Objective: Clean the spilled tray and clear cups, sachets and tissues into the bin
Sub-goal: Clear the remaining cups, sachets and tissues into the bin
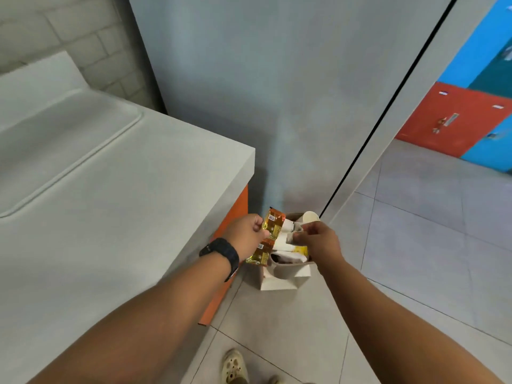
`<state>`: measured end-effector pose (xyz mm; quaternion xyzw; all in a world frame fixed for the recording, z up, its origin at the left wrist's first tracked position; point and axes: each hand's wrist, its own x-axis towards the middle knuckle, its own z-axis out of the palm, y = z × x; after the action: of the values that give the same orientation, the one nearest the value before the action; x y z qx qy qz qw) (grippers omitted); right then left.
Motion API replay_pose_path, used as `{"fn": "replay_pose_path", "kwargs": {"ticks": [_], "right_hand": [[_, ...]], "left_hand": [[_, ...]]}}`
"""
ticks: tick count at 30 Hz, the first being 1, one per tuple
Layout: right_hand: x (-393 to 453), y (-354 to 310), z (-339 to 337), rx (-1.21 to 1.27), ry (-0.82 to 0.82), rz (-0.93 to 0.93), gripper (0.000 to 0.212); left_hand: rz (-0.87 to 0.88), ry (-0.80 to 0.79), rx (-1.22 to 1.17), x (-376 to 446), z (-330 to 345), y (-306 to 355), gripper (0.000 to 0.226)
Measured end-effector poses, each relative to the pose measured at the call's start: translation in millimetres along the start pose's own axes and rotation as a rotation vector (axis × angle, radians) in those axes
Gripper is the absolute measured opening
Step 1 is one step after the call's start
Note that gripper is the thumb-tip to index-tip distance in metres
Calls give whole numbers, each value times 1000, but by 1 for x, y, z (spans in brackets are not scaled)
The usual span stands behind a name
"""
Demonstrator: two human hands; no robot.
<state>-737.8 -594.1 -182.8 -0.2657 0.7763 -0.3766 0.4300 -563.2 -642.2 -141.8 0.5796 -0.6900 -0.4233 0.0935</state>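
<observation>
Both hands held rubbish over the bin beside the table.

The left hand [245, 235], a dark watch [221, 254] on its wrist, pinched orange-and-yellow sachets [273, 225], one above and another hanging below [259, 254]. The right hand [318, 239] gripped crumpled white tissues [285, 236] and a paper cup [310, 217] lying on its side, mouth towards the camera. Directly beneath them stood the bin [282, 275], a pale paper bag on the tiled floor [415, 245], just beside the orange side of the grey table [124, 203]. A light shoe [234, 365] showed at the bottom edge.
</observation>
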Motion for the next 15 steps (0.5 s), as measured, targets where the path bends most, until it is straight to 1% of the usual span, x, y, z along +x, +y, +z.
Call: {"fn": "replay_pose_path", "kwargs": {"ticks": [2,5,7,10,15], "right_hand": [[19,16,-10,14,41,60,31],[40,38,-23,3,78,134,26],[56,52,-29,-6,67,172,26],[85,71,-32,-89,45,229,29],[140,92,-35,-235,-55,193,21]], "left_hand": [[-19,-19,22,23,18,-3,16],[-74,-52,52,50,42,-11,11],[-118,-82,60,67,60,-15,12],[-170,-97,75,95,84,-20,15],[-217,-81,58,144,122,-18,15]]}}
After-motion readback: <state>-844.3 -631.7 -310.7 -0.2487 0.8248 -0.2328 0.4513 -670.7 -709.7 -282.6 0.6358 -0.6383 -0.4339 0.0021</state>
